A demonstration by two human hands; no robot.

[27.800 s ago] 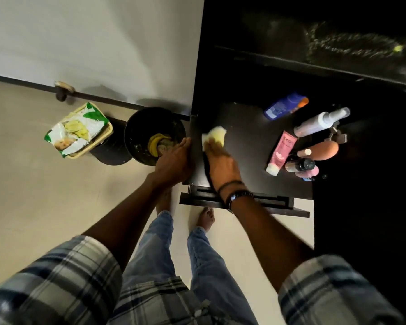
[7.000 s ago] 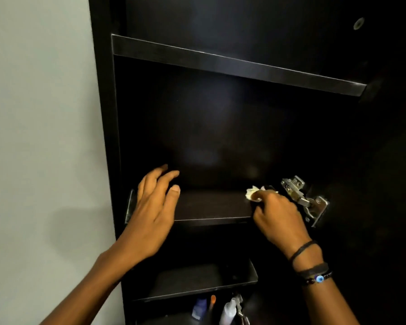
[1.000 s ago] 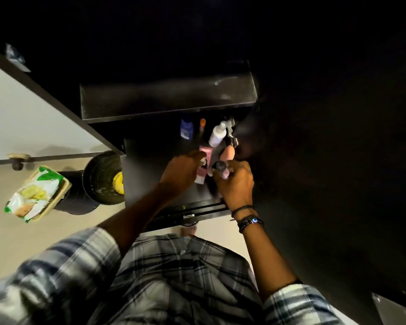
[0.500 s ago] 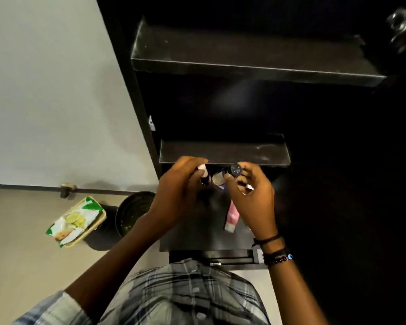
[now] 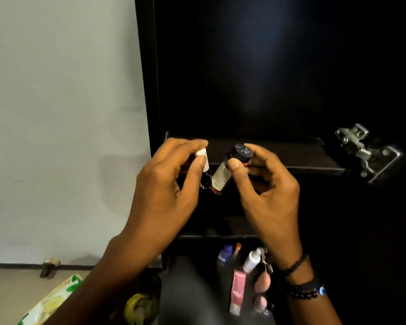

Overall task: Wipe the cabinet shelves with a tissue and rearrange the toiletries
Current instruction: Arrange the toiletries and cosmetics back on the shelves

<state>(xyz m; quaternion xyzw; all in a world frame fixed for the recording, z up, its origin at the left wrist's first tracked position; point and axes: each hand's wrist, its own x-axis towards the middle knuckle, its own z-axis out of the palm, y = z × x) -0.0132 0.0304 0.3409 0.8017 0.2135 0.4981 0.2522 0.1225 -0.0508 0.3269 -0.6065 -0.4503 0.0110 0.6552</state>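
Note:
Both hands are raised in front of a dark cabinet shelf point(image 5: 291, 158). My left hand point(image 5: 167, 184) grips a small bottle with a white cap point(image 5: 203, 157), its dark body mostly hidden behind the fingers. My right hand point(image 5: 265, 184) grips a small bottle with a black cap point(image 5: 230, 165) and a pale label, tilted toward the left. The two bottles nearly touch at their lower ends. Far below, on the bottom shelf, lie a pink tube point(image 5: 237, 292), a white spray bottle point(image 5: 251, 260), a blue bottle point(image 5: 225, 253) and a peach-coloured bottle point(image 5: 263, 283).
A metal door hinge point(image 5: 366, 152) juts out at the right end of the shelf. A lower shelf point(image 5: 242, 227) sits under the hands. On the floor at left stand a green-and-white pack point(image 5: 52, 303) and a dark bin point(image 5: 141, 306). A pale wall fills the left.
Both hands lifted the two small bottles from the bottom shelf up to the higher shelf's level, and the view tilted upward with them.

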